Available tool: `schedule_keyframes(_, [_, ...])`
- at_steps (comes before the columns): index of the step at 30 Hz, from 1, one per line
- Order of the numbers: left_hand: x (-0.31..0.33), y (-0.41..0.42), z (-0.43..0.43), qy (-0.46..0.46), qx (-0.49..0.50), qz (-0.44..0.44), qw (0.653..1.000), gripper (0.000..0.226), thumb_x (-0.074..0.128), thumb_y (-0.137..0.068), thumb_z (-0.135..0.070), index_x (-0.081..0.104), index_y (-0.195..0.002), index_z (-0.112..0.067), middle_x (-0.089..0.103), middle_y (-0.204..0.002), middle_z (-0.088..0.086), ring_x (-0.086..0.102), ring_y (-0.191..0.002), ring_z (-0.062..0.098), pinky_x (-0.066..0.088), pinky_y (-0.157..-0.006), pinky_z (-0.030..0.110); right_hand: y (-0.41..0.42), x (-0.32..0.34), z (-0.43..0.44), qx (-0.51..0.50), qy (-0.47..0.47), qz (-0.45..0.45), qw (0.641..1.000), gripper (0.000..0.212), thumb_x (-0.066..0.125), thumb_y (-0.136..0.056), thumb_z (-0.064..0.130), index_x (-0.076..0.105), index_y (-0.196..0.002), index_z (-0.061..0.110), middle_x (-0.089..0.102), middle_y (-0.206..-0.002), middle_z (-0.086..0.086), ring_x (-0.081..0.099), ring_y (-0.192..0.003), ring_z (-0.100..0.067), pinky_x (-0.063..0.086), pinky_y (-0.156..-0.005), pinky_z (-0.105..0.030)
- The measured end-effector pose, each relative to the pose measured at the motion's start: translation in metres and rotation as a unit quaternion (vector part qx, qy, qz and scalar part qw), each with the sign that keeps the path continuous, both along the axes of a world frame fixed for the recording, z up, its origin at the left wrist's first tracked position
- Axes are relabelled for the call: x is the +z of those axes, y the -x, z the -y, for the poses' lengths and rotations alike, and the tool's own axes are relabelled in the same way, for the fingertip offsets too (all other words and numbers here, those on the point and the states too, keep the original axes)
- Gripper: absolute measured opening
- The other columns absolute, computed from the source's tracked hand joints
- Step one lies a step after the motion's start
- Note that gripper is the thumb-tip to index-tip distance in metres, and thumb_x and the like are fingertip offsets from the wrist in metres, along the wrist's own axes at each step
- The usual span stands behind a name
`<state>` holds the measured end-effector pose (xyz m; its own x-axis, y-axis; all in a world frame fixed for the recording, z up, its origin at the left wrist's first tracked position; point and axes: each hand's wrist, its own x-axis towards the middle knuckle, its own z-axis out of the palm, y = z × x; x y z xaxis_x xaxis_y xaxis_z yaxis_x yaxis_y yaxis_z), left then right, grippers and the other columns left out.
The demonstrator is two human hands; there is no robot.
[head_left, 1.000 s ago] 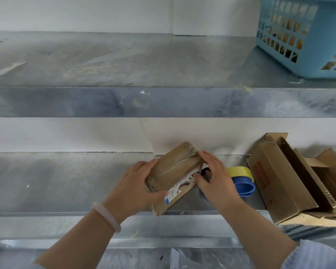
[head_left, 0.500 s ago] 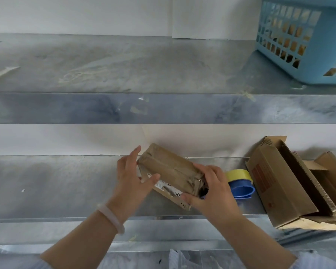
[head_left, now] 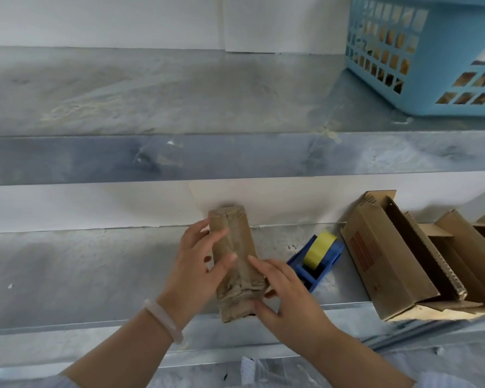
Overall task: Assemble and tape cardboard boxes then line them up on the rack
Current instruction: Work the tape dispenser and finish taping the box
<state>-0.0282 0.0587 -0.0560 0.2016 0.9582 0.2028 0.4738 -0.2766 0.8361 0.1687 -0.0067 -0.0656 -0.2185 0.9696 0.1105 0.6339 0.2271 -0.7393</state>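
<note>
A small taped cardboard box stands lengthwise over the middle rack shelf, its long side pointing away from me. My left hand holds its left side, thumb across the top face. Fingers of my right hand lie over the near right end, and its thumb wraps under the near edge. A blue tape dispenser with a yellow roll lies just right of the box.
Several flattened or half-open cardboard boxes lean at the right of the same shelf. A blue plastic basket sits on the upper shelf at the right. A white wall backs the rack.
The box has been turned from lying crosswise to pointing away from me. Both hands shifted their hold with it, and the tape dispenser is uncovered.
</note>
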Motion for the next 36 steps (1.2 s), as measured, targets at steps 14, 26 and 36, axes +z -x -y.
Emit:
schedule_keyframes(14, [0.005, 0.008, 0.018, 0.033, -0.077, -0.211, 0.974, 0.087, 0.045, -0.055, -0.094, 0.036, -0.134, -0.057, 0.002, -0.149, -0.031, 0.003, -0.144, 0.005, 0.021, -0.118, 0.040, -0.135, 0.012, -0.065, -0.039, 0.105, 0.371, 0.922, 0.084, 0.059, -0.092, 0.014, 0.010, -0.155, 0.038, 0.012, -0.163, 0.012, 0.017, -0.149, -0.015, 0.021, -0.119, -0.036])
schedule_keyframes(26, [0.040, -0.005, 0.031, -0.074, -0.026, -0.159, 0.984, 0.058, 0.056, -0.078, -0.069, 0.054, -0.130, -0.042, 0.032, -0.148, -0.017, 0.022, -0.140, 0.008, 0.023, -0.111, 0.031, -0.118, 0.002, -0.031, -0.151, 0.135, 0.211, 0.956, 0.065, 0.066, -0.081, 0.061, 0.046, -0.135, 0.032, 0.051, -0.124, 0.007, 0.049, -0.093, -0.007, 0.042, -0.079, -0.022])
schedule_keyframes(36, [0.048, -0.114, 0.065, 0.277, -0.151, 0.074, 0.946, 0.041, 0.050, -0.099, -0.023, 0.046, -0.139, -0.032, 0.059, -0.123, -0.020, 0.058, -0.108, -0.004, 0.049, -0.093, 0.019, -0.107, -0.010, 0.006, -0.224, 0.138, -0.018, 0.964, 0.032, 0.069, -0.089, 0.026, 0.063, -0.106, 0.053, 0.066, -0.080, 0.018, 0.061, -0.074, 0.004, 0.049, -0.059, -0.013])
